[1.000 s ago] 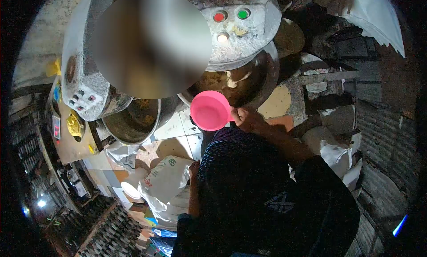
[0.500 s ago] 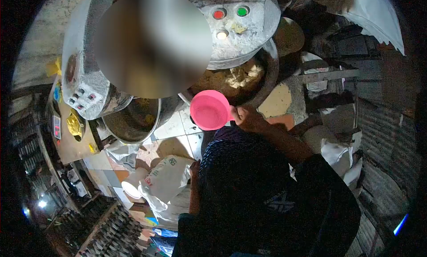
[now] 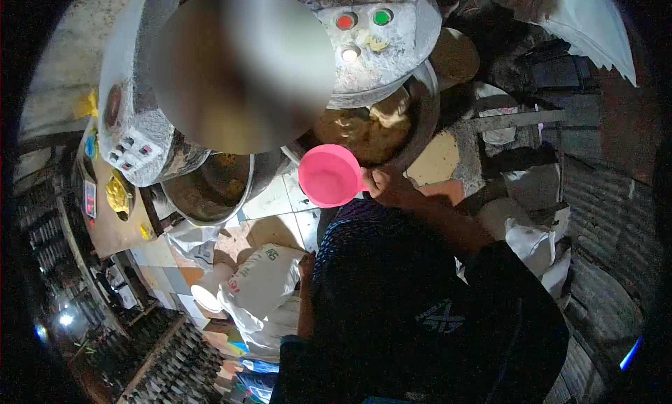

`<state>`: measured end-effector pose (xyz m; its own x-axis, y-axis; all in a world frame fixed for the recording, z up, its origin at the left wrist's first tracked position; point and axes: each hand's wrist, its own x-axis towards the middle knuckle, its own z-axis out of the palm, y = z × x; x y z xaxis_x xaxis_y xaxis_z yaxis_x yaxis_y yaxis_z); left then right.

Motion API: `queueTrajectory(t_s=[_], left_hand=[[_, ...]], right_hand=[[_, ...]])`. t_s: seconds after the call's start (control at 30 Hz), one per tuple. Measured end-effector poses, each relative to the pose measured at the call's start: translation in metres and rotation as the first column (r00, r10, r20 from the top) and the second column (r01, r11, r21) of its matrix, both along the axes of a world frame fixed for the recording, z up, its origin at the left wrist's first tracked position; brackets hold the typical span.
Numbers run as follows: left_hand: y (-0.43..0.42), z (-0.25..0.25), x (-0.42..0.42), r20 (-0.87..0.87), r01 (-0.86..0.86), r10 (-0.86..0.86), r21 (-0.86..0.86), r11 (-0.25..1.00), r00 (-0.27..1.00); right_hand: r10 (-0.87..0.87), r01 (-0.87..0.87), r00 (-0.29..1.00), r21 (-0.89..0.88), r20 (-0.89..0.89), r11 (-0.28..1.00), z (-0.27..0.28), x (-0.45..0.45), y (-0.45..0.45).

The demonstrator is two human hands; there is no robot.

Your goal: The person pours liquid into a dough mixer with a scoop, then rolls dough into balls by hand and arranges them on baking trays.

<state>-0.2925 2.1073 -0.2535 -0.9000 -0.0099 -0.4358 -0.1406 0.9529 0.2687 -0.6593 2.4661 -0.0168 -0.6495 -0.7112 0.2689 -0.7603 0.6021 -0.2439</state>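
Note:
My right hand [image 3: 386, 186] is closed round the handle of a pink plastic dipper [image 3: 329, 176], which is held at the front rim of a large mixer bowl [image 3: 428, 103]. The dipper's inside looks bare, though I cannot make out whether a little liquid lies in it. Brown dough [image 3: 364, 132] with a paler lump [image 3: 390, 109] sits in the bowl. Lower down, my left hand [image 3: 306, 265] is beside the edge of a white sack [image 3: 262, 281]; its fingers are too small and dark to read.
A mixer head [image 3: 392, 58] with red and green buttons overhangs the bowl. Left of it stand a second machine [image 3: 136, 149] and its metal bowl [image 3: 210, 190]. A wooden table [image 3: 115, 232] carries a scale [image 3: 89, 197] and a yellow bag [image 3: 117, 194]. A white bucket [image 3: 206, 292] lies beside the sack.
The dough in the bowl has shifted, with the pale lump now further back and partly under the mixer head. The dipper has dipped very slightly. My left hand has stayed put.

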Motion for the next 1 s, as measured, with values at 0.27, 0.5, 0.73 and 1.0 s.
queueTrajectory(t_s=[0.27, 0.5, 0.73, 1.0], left_hand=[[0.006, 0.021, -0.011, -0.138, -0.069, 0.096, 0.187, 0.98, 0.986], [0.019, 0.042, -0.025, 0.046, -0.298, 0.299, 0.301, 0.906, 0.953], [0.023, 0.054, -0.032, 0.125, -0.48, 0.476, 0.432, 0.764, 0.87], [0.025, 0.053, -0.028, 0.308, -0.716, 0.677, 0.515, 0.472, 0.668]], right_hand=[[-0.105, 0.186, 0.837, -0.098, 0.537, 0.978, 0.006, -0.002, -0.002], [-0.123, 0.352, 0.68, -0.175, 0.723, 0.919, -0.004, 0.004, -0.006], [-0.041, 0.041, 0.999, -0.072, 0.008, 0.997, 0.005, 0.003, 0.0], [-0.012, 0.009, 0.999, -0.059, -0.051, 0.998, 0.025, -0.001, 0.001]])
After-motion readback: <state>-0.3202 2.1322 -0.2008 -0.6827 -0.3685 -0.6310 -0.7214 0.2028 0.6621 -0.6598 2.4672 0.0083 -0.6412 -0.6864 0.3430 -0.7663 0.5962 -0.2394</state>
